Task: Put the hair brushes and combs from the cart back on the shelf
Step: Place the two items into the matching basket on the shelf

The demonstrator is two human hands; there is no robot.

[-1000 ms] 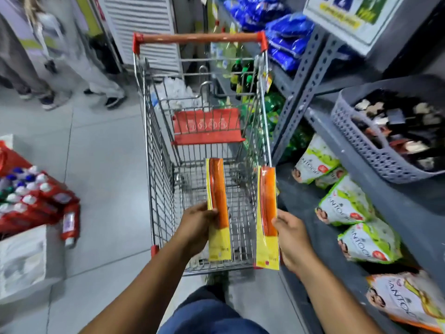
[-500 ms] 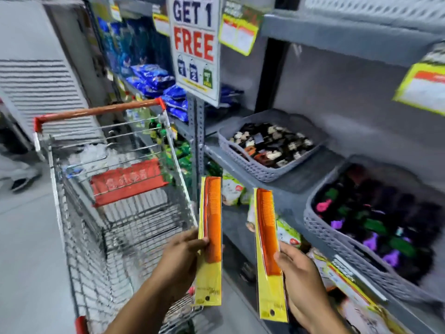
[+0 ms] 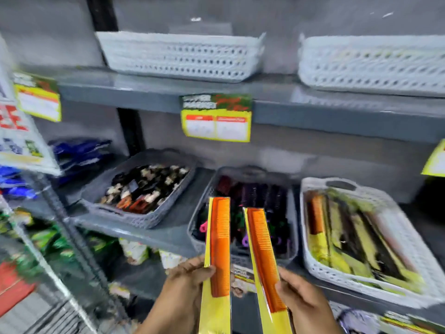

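My left hand (image 3: 186,277) grips an orange comb on a yellow card (image 3: 218,247), held upright. My right hand (image 3: 298,297) grips a second orange comb on a yellow card (image 3: 263,259), tilted slightly left. Both combs are held in front of the grey shelf (image 3: 166,233). To the right on that shelf sits a white basket (image 3: 399,233) holding several carded combs, one of them orange (image 3: 315,215). The cart (image 3: 48,273) shows only as blurred wire at the lower left.
A dark grey basket (image 3: 292,213) with coloured hair clips sits behind the two combs. Another grey basket (image 3: 134,219) of clips stands to its left. Two white baskets (image 3: 180,56) rest on the upper shelf. Yellow price tags (image 3: 216,121) hang from the shelf edge.
My view has swung right from the cart to the shelf. Both hands have carried their combs up in front of the baskets; the white comb basket has come into view.
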